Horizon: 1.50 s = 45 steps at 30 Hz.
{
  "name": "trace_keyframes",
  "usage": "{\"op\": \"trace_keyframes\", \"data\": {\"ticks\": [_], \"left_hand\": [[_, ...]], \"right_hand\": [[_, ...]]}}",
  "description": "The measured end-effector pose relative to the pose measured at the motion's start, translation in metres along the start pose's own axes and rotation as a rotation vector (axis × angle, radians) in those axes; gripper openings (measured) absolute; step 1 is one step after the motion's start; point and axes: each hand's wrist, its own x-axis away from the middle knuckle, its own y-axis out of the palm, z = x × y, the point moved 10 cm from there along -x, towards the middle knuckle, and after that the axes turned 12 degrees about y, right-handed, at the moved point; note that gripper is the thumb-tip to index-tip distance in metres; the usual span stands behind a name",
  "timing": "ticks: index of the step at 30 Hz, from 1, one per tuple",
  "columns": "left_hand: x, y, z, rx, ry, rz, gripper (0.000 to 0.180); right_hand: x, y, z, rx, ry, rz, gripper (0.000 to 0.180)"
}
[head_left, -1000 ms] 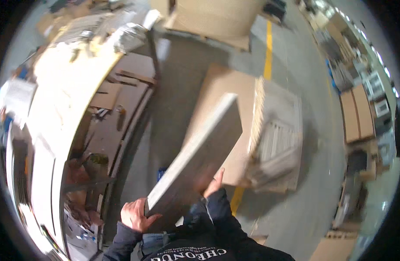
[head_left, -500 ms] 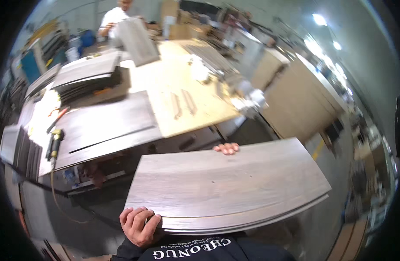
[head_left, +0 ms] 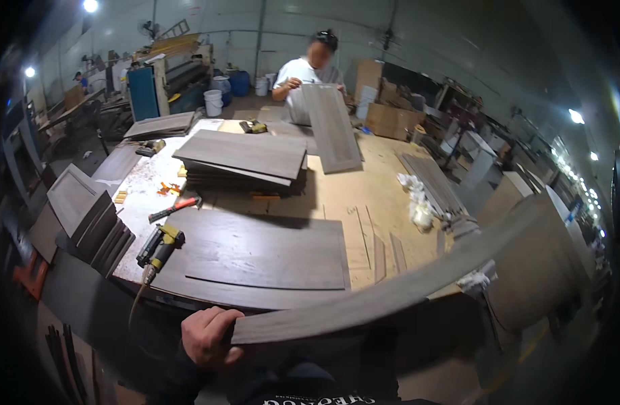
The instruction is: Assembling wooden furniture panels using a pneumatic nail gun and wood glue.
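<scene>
My left hand (head_left: 208, 335) grips the left end of a long grey wood-grain panel (head_left: 370, 300), fingers over the top and thumb below. The panel tilts up toward the right and shows as a narrow strip. My right hand is out of sight. Beyond the panel, a flat grey panel (head_left: 269, 250) lies at the table's near side. Left of that rests a yellow-and-black air nail gun (head_left: 163, 248) with its hose hanging over the edge. Just behind is a hammer (head_left: 175, 208) with a red handle.
Across the worktable (head_left: 374, 202), a person (head_left: 300, 71) holds a framed grey panel (head_left: 331, 128) upright. Panels are stacked mid-table (head_left: 242, 154) and at the left (head_left: 87, 209). Grey strips (head_left: 428, 182) and crumpled white wrapping (head_left: 418, 206) lie right. A large brown board (head_left: 546, 270) stands at right.
The panel has turned from showing its broad face to showing a narrow side, and its right end has risen. My right fingers, earlier on its far edge, are gone from view. My view has swung.
</scene>
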Motion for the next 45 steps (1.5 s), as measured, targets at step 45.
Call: {"op": "trace_keyframes", "data": {"ticks": [45], "left_hand": [[0.037,0.048,-0.604,0.825,-0.747,1.233,0.036]], "right_hand": [[-0.156,-0.345,0.135,0.560,-0.370,1.988,0.061]]}}
